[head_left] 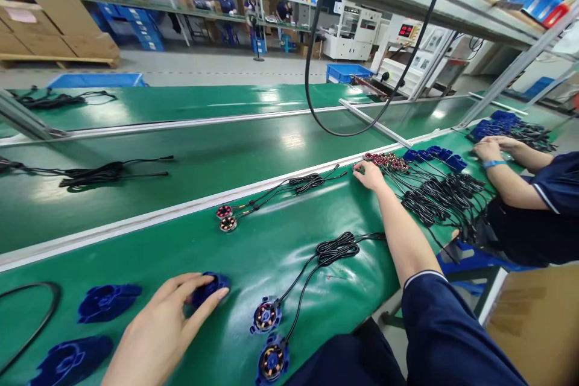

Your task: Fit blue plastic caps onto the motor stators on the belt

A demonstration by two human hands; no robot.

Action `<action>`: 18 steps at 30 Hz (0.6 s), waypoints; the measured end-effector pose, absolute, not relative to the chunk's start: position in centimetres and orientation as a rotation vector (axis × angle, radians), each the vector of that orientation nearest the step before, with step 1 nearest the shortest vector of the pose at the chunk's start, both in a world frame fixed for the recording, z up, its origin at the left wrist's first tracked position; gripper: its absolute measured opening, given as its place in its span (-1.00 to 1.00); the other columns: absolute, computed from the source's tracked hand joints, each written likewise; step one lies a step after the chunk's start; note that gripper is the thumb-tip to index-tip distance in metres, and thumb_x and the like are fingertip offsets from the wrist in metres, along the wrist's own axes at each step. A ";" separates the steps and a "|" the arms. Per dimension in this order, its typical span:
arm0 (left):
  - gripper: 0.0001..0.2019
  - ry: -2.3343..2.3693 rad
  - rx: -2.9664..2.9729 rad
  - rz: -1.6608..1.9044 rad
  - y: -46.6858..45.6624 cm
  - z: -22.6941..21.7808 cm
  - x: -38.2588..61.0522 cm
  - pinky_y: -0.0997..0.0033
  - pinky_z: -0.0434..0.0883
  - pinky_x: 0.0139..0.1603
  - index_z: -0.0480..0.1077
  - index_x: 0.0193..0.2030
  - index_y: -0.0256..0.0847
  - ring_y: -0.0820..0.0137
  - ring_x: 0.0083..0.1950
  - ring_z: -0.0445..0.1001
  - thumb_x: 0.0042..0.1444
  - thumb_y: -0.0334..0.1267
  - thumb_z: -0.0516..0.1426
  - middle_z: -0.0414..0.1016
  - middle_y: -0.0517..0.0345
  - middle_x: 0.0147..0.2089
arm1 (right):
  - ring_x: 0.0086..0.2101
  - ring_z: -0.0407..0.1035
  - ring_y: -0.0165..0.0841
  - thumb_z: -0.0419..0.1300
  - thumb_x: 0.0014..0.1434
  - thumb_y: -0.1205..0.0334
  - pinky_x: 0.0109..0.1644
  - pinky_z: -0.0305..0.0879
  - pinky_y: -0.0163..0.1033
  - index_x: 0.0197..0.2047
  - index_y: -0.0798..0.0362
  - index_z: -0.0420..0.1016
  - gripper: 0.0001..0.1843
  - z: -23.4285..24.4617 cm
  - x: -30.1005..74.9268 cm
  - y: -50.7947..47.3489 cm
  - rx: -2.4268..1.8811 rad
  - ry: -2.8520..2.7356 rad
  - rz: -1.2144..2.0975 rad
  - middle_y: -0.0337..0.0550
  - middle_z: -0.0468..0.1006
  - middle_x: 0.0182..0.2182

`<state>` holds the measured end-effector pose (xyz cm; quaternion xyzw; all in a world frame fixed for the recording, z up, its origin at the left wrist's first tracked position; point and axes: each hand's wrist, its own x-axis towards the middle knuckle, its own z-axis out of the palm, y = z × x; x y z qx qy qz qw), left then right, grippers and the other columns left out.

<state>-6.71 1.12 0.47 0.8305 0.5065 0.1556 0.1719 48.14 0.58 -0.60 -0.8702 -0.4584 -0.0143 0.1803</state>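
My left hand [165, 319] grips a blue plastic housing [212, 291] between thumb and fingers, just above the green bench. Two more blue housings [108, 301] lie to its left. My right hand [368, 176] is stretched far forward, its fingertips closed on a small reddish stator coil, mostly hidden, beside a cluster of wound stator coils [389, 161]. Between my hands, two blue housings with copper-wound stators inside [266, 315] lie with a bundled black cable [337, 249]. Farther back are two bare stator coils [227, 224] with their own cable bundle [305, 183].
A co-worker's hands [491, 148] work at the right near a heap of blue housings [497, 125]. Many black cables [443, 199] are piled before them. A white rail [181, 211] edges the bench. A black cable loop [335, 132] hangs overhead.
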 end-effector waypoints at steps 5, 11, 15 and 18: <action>-0.41 1.324 2.226 0.376 1.1 0.3 -5.6 0.30 0.52 -0.29 0.55 -0.12 -0.12 0.33 -0.40 0.52 0.01 0.33 0.08 0.52 -0.04 0.11 | -0.33 0.39 -0.45 0.31 0.15 0.17 -0.01 0.34 -0.24 0.24 0.11 0.33 -0.39 -1.7 46.3 0.0 -2.343 -1.356 0.100 0.00 0.46 0.04; -0.42 1.310 2.171 0.347 0.9 0.2 -4.9 0.30 0.51 -0.30 0.46 -0.06 -0.13 0.29 -0.39 0.52 0.02 0.31 0.10 0.58 0.01 -0.17 | -0.23 0.40 -0.26 0.25 0.22 0.12 -0.03 0.30 -0.16 0.10 0.20 0.50 -0.55 -1.5 45.1 -0.2 -2.404 -1.216 0.065 0.04 0.54 -0.20; -0.34 1.303 2.141 0.297 1.4 -0.1 -4.5 0.32 0.47 -0.33 0.36 0.06 -0.13 0.28 -0.41 0.51 0.01 0.34 0.14 0.51 0.13 -0.34 | -0.35 0.34 -0.33 0.29 0.18 0.08 -0.13 0.27 -0.23 0.06 0.18 0.55 -0.55 0.9 43.7 -0.9 -2.336 -1.227 0.021 -0.12 0.48 -0.36; -0.35 1.208 2.170 0.306 1.7 0.1 -3.8 0.32 0.46 -0.30 0.39 0.05 -0.14 0.28 -0.37 0.50 0.02 0.34 0.17 0.51 0.13 -0.31 | -0.35 0.31 -0.36 0.26 0.21 0.00 -0.13 0.27 -0.27 0.11 0.09 0.54 -0.51 3.6 40.1 -1.5 -2.187 -1.315 -0.029 -0.18 0.43 -0.37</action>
